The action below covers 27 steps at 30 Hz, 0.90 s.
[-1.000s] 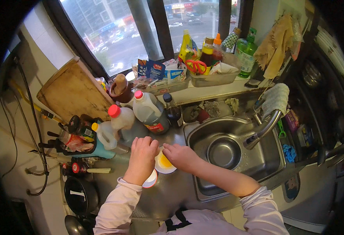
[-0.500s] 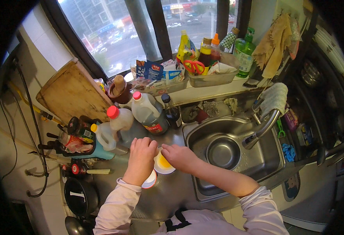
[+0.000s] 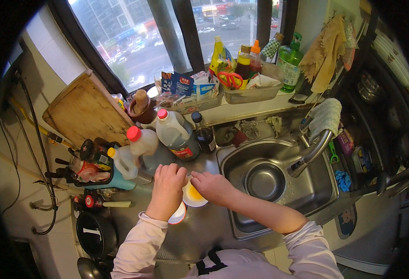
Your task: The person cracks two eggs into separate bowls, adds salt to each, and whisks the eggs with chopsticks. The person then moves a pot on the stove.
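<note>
My left hand (image 3: 167,188) is closed above the near left edge of a white bowl (image 3: 195,200) holding yellow liquid, like egg yolk, on the steel counter. My right hand (image 3: 212,187) is closed over the same bowl, its fingertips close to those of my left. What the fingers hold, if anything, is hidden. A second white bowl with a red rim (image 3: 178,215) sits partly under my left hand and wrist.
A steel sink (image 3: 318,200) with faucet (image 3: 318,151) lies right, a basin (image 3: 266,182) inside. Large plastic jugs (image 3: 176,135) and a dark bottle (image 3: 204,135) stand behind my hands. A cutting board (image 3: 81,109) leans at left, above a black pot (image 3: 96,235).
</note>
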Available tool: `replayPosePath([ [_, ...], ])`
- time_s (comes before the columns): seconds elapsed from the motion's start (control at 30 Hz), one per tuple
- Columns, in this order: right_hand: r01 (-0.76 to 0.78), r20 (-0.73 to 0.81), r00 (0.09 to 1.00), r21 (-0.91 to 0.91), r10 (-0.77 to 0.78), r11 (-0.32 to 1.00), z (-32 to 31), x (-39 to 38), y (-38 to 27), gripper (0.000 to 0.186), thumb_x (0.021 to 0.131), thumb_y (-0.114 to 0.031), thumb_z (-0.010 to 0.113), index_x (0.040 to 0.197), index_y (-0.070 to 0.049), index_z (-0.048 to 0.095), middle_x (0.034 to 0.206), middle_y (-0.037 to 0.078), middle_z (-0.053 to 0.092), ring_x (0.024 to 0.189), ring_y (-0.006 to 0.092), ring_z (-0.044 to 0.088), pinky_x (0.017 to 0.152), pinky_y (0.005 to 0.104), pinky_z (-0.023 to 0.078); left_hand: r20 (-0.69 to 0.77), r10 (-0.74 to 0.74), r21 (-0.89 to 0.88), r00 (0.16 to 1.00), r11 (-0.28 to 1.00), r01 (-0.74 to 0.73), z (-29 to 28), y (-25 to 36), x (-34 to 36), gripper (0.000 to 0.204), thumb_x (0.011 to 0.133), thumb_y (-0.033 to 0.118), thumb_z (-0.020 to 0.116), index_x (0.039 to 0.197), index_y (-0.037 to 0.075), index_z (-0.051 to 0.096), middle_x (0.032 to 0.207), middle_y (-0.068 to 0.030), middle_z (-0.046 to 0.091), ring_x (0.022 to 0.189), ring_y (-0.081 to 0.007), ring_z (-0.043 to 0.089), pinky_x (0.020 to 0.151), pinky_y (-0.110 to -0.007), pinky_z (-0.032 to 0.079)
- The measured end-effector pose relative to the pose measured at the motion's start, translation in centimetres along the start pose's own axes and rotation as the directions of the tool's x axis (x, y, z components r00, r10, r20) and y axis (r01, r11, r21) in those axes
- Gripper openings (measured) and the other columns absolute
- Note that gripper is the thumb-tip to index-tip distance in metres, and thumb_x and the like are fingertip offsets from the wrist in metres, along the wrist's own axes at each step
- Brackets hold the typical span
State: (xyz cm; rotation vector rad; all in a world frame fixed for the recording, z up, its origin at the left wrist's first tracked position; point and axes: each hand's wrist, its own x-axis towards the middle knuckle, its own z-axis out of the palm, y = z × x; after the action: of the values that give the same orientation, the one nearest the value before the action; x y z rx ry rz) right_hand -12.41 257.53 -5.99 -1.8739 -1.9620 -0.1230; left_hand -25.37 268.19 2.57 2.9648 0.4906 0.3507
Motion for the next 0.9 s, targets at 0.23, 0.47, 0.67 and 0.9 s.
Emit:
replayPosePath([
  [0.23,0.032,-0.161,0.987,0.028,-0.027,0.999,0.71,-0.03,0.12,0.014,0.076,-0.012,0.059,0.088,-0.007,0.055,0.087,0.007,0.055,0.074,0.0237,0.061,0.056,0.0331,0.053,-0.073,0.031,-0.013,0.997,0.999,-0.032,0.57,-0.2,-0.03,0.02,0.072,-0.003,0.06,0.09,0.005,0.057,0.092,-0.0117,0.053,0.092,-0.0338,0.052,0.091,-0.048,0.04],
  [0.47,0.022,-0.138,0.99,0.038,-0.016,0.999,0.55,0.02,0.0,0.014,0.076,-0.012,0.059,0.088,-0.006,0.054,0.089,0.007,0.055,0.074,0.0238,0.061,0.057,0.0335,0.053,-0.085,0.03,-0.015,0.996,0.999,-0.032,0.46,-0.17,-0.06,0.017,0.074,0.0,0.061,0.089,0.005,0.057,0.091,-0.012,0.054,0.091,-0.034,0.052,0.092,-0.048,0.04],
  [0.67,0.034,-0.142,0.99,0.04,-0.029,0.999,0.81,-0.01,0.1,0.016,0.075,-0.012,0.06,0.089,-0.006,0.054,0.09,0.008,0.056,0.075,0.0237,0.061,0.057,0.0338,0.054,-0.073,0.024,-0.016,0.997,1.0,-0.025,0.37,-0.14,-0.01,0.015,0.074,0.0,0.061,0.088,0.005,0.057,0.09,-0.012,0.054,0.091,-0.0339,0.052,0.091,-0.048,0.04],
  [0.9,0.031,-0.171,0.985,0.033,-0.025,0.999,1.09,-0.07,0.06,0.018,0.074,-0.011,0.061,0.09,-0.006,0.054,0.091,0.008,0.057,0.076,0.0238,0.061,0.057,0.0333,0.054,-0.087,0.038,-0.01,0.995,0.999,-0.039,0.38,-0.11,0.07,0.014,0.074,-0.001,0.06,0.087,0.005,0.057,0.089,-0.0119,0.053,0.09,-0.0336,0.052,0.09,-0.047,0.04],
])
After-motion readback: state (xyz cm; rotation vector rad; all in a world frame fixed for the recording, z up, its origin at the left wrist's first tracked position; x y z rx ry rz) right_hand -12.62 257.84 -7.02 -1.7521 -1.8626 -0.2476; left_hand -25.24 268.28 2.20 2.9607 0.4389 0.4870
